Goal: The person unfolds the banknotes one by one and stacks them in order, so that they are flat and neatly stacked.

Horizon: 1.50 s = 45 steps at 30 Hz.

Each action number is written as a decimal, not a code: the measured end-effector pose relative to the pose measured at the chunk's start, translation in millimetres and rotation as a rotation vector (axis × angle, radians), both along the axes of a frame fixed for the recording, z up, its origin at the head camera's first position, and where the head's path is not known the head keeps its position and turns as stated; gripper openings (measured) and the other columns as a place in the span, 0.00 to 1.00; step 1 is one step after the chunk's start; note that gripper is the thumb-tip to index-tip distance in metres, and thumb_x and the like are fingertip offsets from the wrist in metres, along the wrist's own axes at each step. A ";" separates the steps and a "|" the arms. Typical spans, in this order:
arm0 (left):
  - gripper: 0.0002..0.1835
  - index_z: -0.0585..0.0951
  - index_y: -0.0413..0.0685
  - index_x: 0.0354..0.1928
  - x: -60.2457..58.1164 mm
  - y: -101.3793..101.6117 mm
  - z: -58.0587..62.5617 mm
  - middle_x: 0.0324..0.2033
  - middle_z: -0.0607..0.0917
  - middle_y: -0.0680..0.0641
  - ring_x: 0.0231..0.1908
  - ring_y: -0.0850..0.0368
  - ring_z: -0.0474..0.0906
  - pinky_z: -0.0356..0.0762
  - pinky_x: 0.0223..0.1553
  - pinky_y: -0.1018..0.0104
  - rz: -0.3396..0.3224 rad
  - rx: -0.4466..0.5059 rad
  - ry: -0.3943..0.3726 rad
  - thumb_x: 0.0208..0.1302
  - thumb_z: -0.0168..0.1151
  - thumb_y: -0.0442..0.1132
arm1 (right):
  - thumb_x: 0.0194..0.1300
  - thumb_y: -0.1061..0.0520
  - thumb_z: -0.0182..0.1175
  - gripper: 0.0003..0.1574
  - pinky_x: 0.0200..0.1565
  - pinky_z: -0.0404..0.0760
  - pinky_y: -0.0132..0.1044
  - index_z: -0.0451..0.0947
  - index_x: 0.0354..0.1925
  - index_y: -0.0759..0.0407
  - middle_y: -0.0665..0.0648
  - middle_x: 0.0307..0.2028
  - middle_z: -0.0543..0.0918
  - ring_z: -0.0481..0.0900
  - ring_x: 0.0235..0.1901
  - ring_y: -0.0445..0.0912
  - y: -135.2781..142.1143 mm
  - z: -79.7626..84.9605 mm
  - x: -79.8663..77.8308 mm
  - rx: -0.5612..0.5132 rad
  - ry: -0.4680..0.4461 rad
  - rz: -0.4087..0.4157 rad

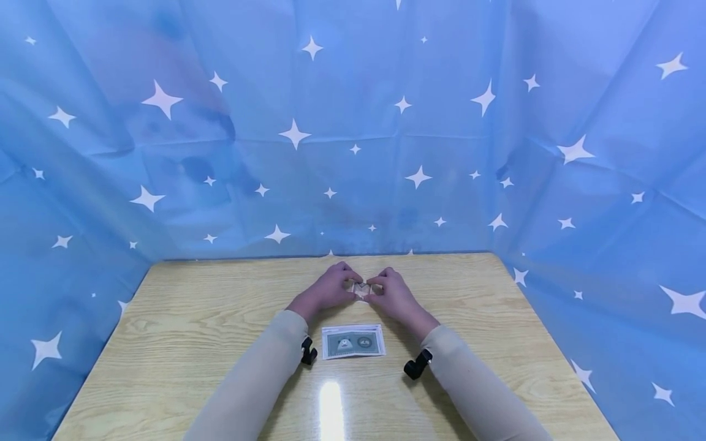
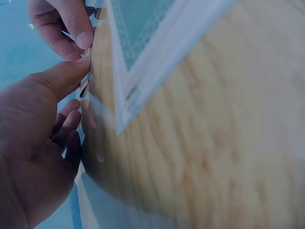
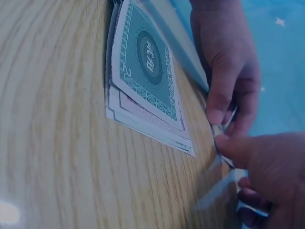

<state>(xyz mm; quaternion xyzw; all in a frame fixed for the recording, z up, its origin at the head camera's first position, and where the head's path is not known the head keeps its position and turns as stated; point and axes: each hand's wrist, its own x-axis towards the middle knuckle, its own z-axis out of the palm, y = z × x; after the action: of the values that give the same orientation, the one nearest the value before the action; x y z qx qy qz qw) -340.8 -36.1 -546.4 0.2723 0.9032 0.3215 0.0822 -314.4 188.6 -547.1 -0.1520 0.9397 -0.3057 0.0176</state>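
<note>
Near the far edge of the table, my left hand and right hand face each other. Between them is a small, thin, pale see-through piece with a dark edge; its kind cannot be told. Thumb and fingertips of each hand pinch it at either side, the two thumbs close together in the right wrist view. Fingers hide much of it. Nearer to me lies a small stack of paper play banknotes, the top one teal with a white animal figure and a round emblem. Neither hand touches the stack.
The wood-grain table ends just beyond the hands at a blue cloth with white stars, which also hangs at both sides. Black wrist cameras sit on both forearms. A bright glare shows on the tabletop.
</note>
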 end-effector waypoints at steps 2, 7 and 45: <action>0.22 0.87 0.54 0.66 -0.2 0.6 -0.3 0.60 0.78 0.47 0.64 0.47 0.75 0.74 0.70 0.49 -0.002 0.011 -0.008 0.71 0.77 0.41 | 0.69 0.54 0.79 0.29 0.46 0.80 0.47 0.87 0.64 0.61 0.58 0.49 0.78 0.75 0.46 0.50 1.6 -1.6 -0.4 -0.010 0.000 0.001; 0.22 0.88 0.53 0.64 -1.6 2.6 -1.9 0.58 0.79 0.47 0.62 0.46 0.75 0.74 0.69 0.48 0.002 0.031 -0.009 0.69 0.79 0.40 | 0.68 0.56 0.80 0.28 0.45 0.79 0.46 0.88 0.63 0.62 0.58 0.48 0.78 0.75 0.44 0.50 3.1 -3.7 -1.6 -0.043 0.001 -0.003; 0.20 0.80 0.42 0.64 59.3 -17.9 6.1 0.45 0.83 0.44 0.42 0.54 0.83 0.85 0.42 0.66 0.144 0.688 -0.301 0.74 0.68 0.27 | 0.71 0.65 0.74 0.13 0.36 0.89 0.46 0.87 0.52 0.62 0.57 0.39 0.88 0.84 0.38 0.67 -12.3 27.9 33.1 -0.635 -0.147 -0.019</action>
<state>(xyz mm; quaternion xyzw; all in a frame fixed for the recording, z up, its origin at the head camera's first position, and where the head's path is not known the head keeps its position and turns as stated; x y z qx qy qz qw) -281.5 -53.9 -540.4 0.1696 0.7370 0.6473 0.0949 -281.3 176.3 -519.2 -0.1189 0.7949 -0.5940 0.0341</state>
